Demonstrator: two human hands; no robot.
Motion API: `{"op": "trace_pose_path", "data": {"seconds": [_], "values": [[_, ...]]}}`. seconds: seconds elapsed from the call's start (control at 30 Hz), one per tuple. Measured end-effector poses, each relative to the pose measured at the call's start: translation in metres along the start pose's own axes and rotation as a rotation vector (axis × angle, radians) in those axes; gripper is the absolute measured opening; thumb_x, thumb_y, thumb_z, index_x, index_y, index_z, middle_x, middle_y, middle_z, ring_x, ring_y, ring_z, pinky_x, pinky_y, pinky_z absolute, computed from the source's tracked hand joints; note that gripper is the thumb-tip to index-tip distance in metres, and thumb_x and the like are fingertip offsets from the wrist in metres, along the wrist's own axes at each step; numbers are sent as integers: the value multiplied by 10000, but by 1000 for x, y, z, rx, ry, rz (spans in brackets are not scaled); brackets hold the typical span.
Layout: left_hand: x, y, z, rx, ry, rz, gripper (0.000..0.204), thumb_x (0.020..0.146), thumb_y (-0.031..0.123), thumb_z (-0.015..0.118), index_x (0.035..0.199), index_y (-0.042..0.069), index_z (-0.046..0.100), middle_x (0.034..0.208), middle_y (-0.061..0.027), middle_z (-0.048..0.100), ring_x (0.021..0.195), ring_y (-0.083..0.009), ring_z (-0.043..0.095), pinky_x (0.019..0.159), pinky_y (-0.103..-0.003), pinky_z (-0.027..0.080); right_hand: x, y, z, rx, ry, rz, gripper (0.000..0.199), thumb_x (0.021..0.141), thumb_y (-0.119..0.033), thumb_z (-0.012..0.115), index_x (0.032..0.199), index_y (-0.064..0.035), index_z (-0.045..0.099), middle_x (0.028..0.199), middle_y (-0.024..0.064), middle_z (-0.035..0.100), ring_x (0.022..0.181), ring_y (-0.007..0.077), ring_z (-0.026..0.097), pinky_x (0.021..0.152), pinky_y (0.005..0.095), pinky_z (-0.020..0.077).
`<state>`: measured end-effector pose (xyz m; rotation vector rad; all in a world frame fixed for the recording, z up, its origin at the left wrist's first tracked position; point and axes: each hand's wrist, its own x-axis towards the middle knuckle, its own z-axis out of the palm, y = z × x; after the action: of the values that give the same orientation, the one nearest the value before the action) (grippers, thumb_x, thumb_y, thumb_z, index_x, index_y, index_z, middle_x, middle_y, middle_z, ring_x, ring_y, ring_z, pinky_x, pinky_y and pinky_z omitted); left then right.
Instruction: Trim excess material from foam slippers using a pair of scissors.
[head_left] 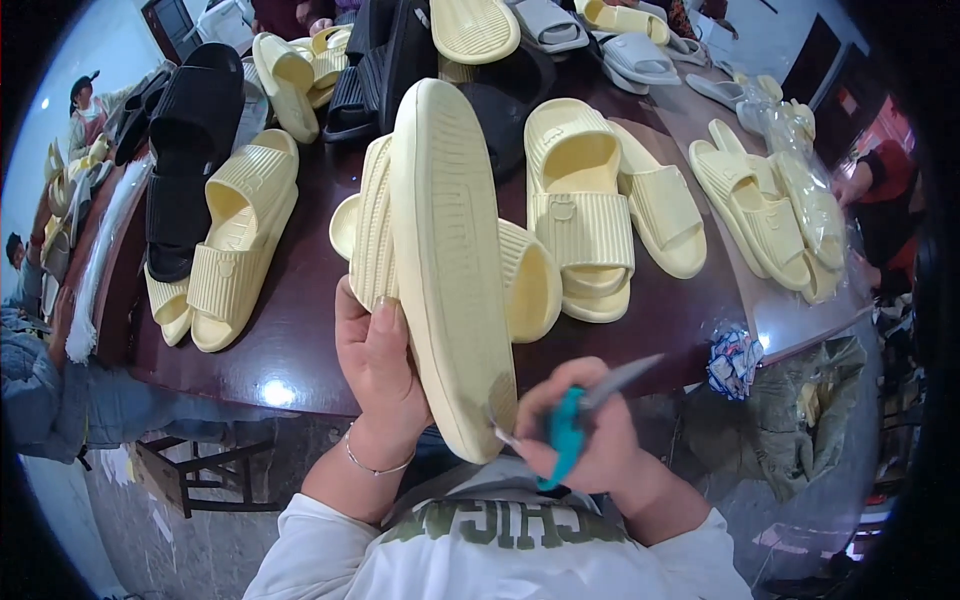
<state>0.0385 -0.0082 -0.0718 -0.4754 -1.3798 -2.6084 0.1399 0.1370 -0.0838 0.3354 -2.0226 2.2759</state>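
Observation:
My left hand (378, 345) is closed round a pale yellow slide slipper (450, 230), held upright with its ribbed sole toward me. A dark patch (497, 400) marks the lower right of the sole. My right hand (590, 430), blurred by motion, grips scissors (567, 435) with teal handles, their blade pointing up and right. A thin metal tip (500, 432) sticks out from its fingers and meets the sole at the patch; its kind cannot be made out. Behind the held slipper, parts of other yellow slippers (532, 280) show.
Yellow slides (580, 225) and black slides (195, 150) crowd the dark red table (330, 370). Grey ones (640, 60) lie farther back. At right are a plastic-wrapped pair (815, 215), a crumpled patterned cloth (735, 362) and a green sack (790, 430). Other people work around the table.

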Motion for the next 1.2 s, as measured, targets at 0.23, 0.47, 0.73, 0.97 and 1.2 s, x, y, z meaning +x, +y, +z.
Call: {"op": "trace_pose_path", "data": {"seconds": [0.23,0.47,0.73,0.97,1.2], "values": [[16,6,-28,134,245,-44,367,941,295,352,1185,26,405,1103,-97,529,945,-152,561,794,-283,481,-49,-59,-73,-306,588,31,486,674,23,670,1079,-74,419,801,55,530,712,117,509,632,244,431],[10,18,-26,189,228,20,374,957,297,291,1211,49,408,1138,-81,525,966,-177,570,799,-298,509,-84,-60,-160,-783,890,330,493,687,-6,661,1116,-68,426,799,16,515,719,112,502,647,252,421],[23,26,-51,-186,220,-150,384,945,319,328,1223,65,402,1137,-72,524,969,-167,567,783,-277,511,-101,-45,-184,-1060,1042,301,421,732,32,621,1098,-52,432,807,31,523,729,93,515,630,231,426],[22,44,-69,0,223,55,343,915,238,445,1197,45,422,1117,-77,530,978,-158,554,810,-250,464,-9,-11,-64,-44,434,192,313,780,-16,595,1034,-61,417,968,146,607,708,99,569,503,214,451],[22,72,-89,758,-190,306,261,747,-30,588,993,50,547,1107,-108,559,1071,-246,523,937,-385,366,48,35,-10,-520,103,-135,469,737,42,612,1111,-40,341,1030,211,571,652,165,605,488,252,467]]}}
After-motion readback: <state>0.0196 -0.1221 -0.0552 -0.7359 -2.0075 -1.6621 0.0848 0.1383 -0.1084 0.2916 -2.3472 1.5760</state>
